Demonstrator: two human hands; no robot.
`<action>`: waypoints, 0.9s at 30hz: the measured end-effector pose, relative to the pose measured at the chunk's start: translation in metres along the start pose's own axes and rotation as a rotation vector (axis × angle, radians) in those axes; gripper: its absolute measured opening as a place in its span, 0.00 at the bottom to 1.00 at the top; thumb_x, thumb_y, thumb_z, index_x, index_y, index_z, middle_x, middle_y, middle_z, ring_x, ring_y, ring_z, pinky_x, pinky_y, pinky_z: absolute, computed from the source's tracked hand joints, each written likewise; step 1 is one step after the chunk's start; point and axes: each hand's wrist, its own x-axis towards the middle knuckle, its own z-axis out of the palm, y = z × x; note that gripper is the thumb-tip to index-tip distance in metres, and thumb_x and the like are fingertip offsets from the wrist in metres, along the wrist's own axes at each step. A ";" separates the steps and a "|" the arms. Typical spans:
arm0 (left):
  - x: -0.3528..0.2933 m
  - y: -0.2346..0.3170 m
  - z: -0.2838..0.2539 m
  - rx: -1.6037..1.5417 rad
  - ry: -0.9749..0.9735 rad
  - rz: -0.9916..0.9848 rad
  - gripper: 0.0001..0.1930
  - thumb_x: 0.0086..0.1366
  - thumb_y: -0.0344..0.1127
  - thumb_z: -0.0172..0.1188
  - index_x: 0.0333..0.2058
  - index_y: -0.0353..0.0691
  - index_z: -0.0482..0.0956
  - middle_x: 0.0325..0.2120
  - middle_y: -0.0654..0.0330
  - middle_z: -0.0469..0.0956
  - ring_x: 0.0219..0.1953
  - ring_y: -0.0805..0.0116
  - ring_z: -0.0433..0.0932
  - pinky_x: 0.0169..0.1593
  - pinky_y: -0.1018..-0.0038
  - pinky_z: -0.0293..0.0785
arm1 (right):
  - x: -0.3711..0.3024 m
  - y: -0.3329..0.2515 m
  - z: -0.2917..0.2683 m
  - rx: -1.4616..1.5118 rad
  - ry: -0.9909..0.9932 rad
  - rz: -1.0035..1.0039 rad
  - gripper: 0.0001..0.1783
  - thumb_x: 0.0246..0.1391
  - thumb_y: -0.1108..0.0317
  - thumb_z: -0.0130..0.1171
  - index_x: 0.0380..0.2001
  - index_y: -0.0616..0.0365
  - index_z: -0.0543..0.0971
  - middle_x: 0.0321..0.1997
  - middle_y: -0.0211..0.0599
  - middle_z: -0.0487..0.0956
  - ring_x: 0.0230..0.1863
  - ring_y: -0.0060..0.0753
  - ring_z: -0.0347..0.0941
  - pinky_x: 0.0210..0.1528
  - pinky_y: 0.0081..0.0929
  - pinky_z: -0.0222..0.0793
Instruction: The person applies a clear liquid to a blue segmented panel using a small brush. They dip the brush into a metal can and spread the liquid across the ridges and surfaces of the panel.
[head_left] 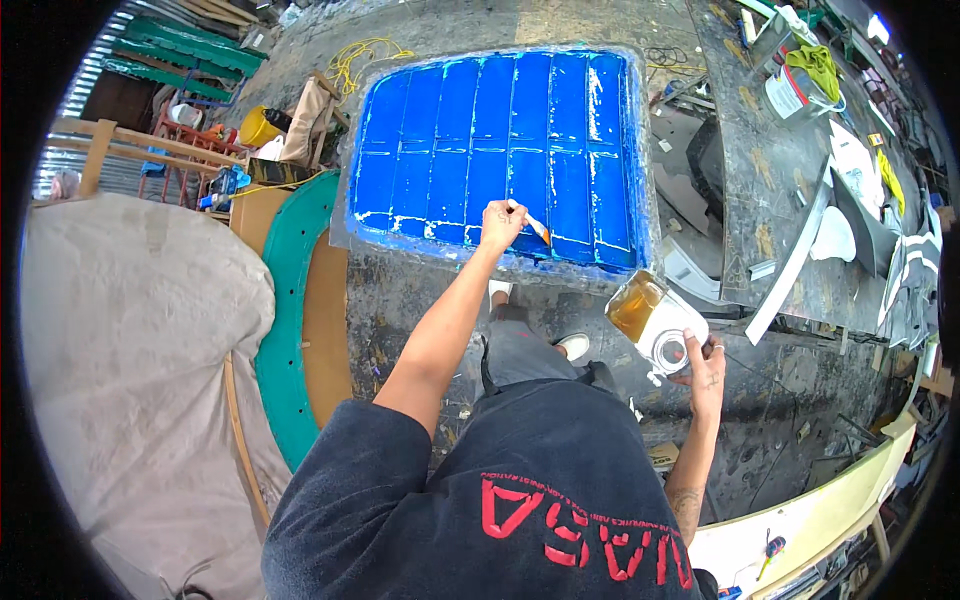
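The left hand [503, 224] pinched a paintbrush [537, 227] over the near part of the blue gridded panel [488, 172] — bristles [546, 238] angled rightward and back toward the person, contact uncertain. The panel lay ahead, its longer axis running left to right, nearer the left hand. The right hand [704, 370] grasped a cut-open plastic jug [684, 316] of amber liquid [635, 308] — just by the panel's near right corner.

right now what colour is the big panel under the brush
The panel is bright blue with whitish streaks, best seen in the head view.
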 end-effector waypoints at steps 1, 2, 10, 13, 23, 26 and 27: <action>0.012 -0.001 0.001 0.026 -0.004 0.011 0.11 0.64 0.35 0.60 0.31 0.33 0.86 0.22 0.58 0.84 0.22 0.72 0.80 0.27 0.73 0.75 | -0.002 -0.002 0.003 -0.011 0.015 0.009 0.43 0.57 0.52 0.66 0.61 0.76 0.62 0.46 0.44 0.78 0.44 0.27 0.78 0.27 0.31 0.82; 0.024 -0.003 0.000 0.053 -0.006 0.021 0.10 0.65 0.34 0.60 0.34 0.33 0.86 0.22 0.59 0.84 0.21 0.75 0.79 0.26 0.75 0.74 | -0.004 -0.004 0.006 -0.016 0.031 0.015 0.43 0.57 0.52 0.67 0.61 0.76 0.62 0.46 0.44 0.78 0.44 0.27 0.78 0.27 0.31 0.82; -0.010 -0.002 0.011 -0.080 0.155 0.452 0.12 0.69 0.34 0.55 0.38 0.33 0.84 0.25 0.56 0.81 0.25 0.72 0.76 0.28 0.72 0.70 | -0.013 -0.018 0.042 0.006 0.144 0.106 0.44 0.58 0.51 0.66 0.62 0.77 0.61 0.48 0.45 0.78 0.44 0.28 0.78 0.28 0.28 0.80; -0.054 0.009 -0.008 -0.160 -0.079 0.254 0.14 0.70 0.36 0.54 0.38 0.30 0.83 0.25 0.55 0.81 0.25 0.73 0.76 0.29 0.72 0.71 | -0.009 -0.017 0.065 0.025 0.183 0.112 0.42 0.59 0.49 0.64 0.61 0.75 0.63 0.49 0.46 0.78 0.46 0.31 0.79 0.28 0.30 0.82; 0.122 0.003 0.000 0.081 -0.196 0.298 0.12 0.65 0.34 0.57 0.30 0.32 0.84 0.21 0.54 0.83 0.23 0.68 0.81 0.28 0.70 0.75 | -0.010 -0.060 0.129 0.091 0.277 0.185 0.44 0.57 0.50 0.66 0.62 0.75 0.61 0.49 0.46 0.77 0.45 0.29 0.78 0.28 0.30 0.82; 0.149 0.012 0.009 0.044 -0.119 0.231 0.11 0.66 0.34 0.57 0.33 0.33 0.85 0.22 0.57 0.84 0.23 0.70 0.81 0.28 0.72 0.75 | -0.014 -0.066 0.139 0.097 0.317 0.202 0.45 0.58 0.50 0.66 0.62 0.77 0.60 0.51 0.48 0.77 0.46 0.31 0.78 0.28 0.32 0.83; 0.151 0.015 0.010 -0.108 -0.081 0.170 0.12 0.69 0.35 0.55 0.36 0.34 0.85 0.24 0.57 0.84 0.24 0.72 0.81 0.28 0.73 0.75 | -0.016 -0.067 0.141 0.105 0.327 0.206 0.45 0.58 0.50 0.66 0.62 0.77 0.60 0.51 0.49 0.77 0.46 0.31 0.78 0.27 0.32 0.84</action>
